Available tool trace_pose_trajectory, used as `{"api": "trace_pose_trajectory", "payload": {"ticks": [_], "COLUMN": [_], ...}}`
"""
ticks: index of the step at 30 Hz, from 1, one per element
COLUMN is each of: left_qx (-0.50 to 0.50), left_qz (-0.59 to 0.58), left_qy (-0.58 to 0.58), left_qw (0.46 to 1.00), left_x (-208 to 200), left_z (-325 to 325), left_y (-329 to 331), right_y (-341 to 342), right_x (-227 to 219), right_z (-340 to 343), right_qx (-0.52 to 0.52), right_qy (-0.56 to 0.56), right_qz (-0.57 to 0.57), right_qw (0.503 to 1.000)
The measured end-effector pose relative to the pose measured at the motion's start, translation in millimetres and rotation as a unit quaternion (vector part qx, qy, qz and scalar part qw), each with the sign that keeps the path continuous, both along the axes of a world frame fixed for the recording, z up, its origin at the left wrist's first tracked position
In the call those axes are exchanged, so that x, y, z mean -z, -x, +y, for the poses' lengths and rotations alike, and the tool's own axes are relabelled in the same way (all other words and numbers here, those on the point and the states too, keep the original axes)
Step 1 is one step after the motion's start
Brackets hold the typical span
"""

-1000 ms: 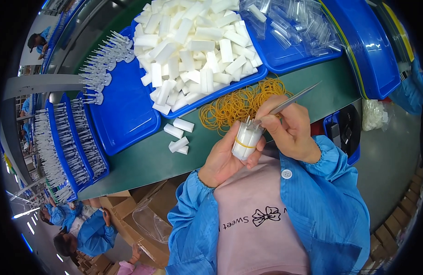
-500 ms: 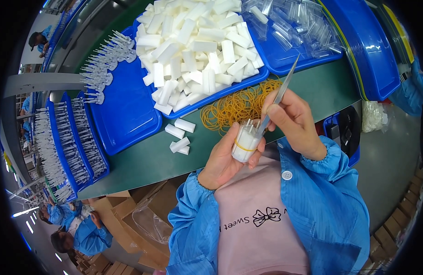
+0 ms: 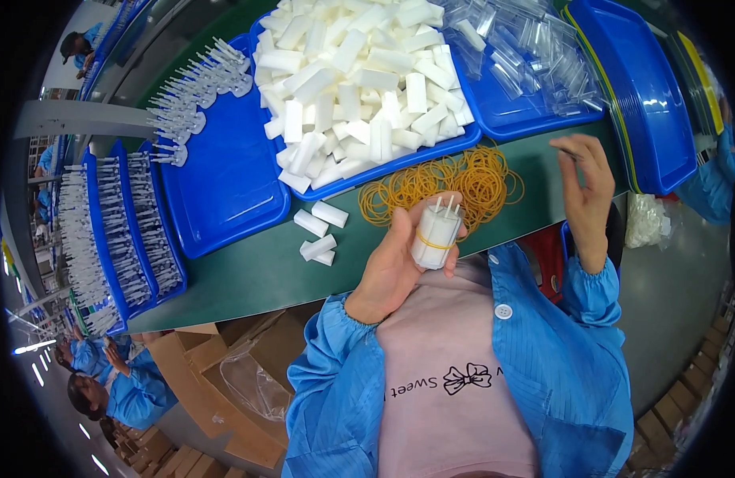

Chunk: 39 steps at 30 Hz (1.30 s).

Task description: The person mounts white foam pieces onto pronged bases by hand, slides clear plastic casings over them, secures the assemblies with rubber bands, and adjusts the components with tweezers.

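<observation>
My left hand (image 3: 390,275) is closed round a small white bundle (image 3: 433,245) in what looks like a clear plastic sleeve. A yellow rubber band circles its middle, and several thin white pins stick up from its top. Off to the right, over the table's edge, my right hand (image 3: 590,187) is raised with its fingers bent. A short dark bit of the metal tweezers (image 3: 573,153) shows at its fingertips; the remainder is hidden or foreshortened. Just beyond the bundle lies a heap of yellow rubber bands (image 3: 439,182).
A blue tray (image 3: 335,191) heaped with white foam blocks stands behind. Loose foam blocks (image 3: 330,213) lie left of my left hand. Clear plastic sleeves (image 3: 535,56) fill another tray. White pronged parts (image 3: 200,95) line trays at left; stacked blue trays (image 3: 638,88) stand right.
My right hand has moved away from the bundle to the right, taking the tweezers with it. The bundle stays in my left hand, and the whole view has shifted slightly.
</observation>
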<state>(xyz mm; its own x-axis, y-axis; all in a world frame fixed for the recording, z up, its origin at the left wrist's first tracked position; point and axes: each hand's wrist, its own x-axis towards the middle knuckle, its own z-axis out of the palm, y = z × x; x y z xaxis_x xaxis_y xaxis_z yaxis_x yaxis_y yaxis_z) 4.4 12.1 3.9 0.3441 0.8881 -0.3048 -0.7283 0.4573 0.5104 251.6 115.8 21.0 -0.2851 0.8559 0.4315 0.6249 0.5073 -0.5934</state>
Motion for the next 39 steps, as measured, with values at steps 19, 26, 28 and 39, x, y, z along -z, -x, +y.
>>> {"api": "trace_pose_trajectory", "payload": {"ticks": [19, 26, 28, 39], "left_qx": [0.077, 0.074, 0.085, 0.109], "left_qz": [0.096, 0.037, 0.025, -0.077], "left_qy": [-0.060, -0.085, -0.082, 0.004], "left_qw": [0.991, 0.993, 0.993, 0.991], "left_x": [-12, -5, -5, 4], "left_z": [-2, -4, -4, 3], "left_y": [-4, -3, -2, -6], "right_y": [70, 72, 73, 59], "right_x": [-13, -12, -15, -4], "right_z": [-36, -40, -46, -29], "right_qx": [-0.126, -0.156, -0.156, -0.118], "right_qy": [0.312, 0.363, 0.355, 0.153], "right_qz": [0.403, 0.412, 0.410, 0.397], "right_qw": [0.851, 0.821, 0.825, 0.897]}}
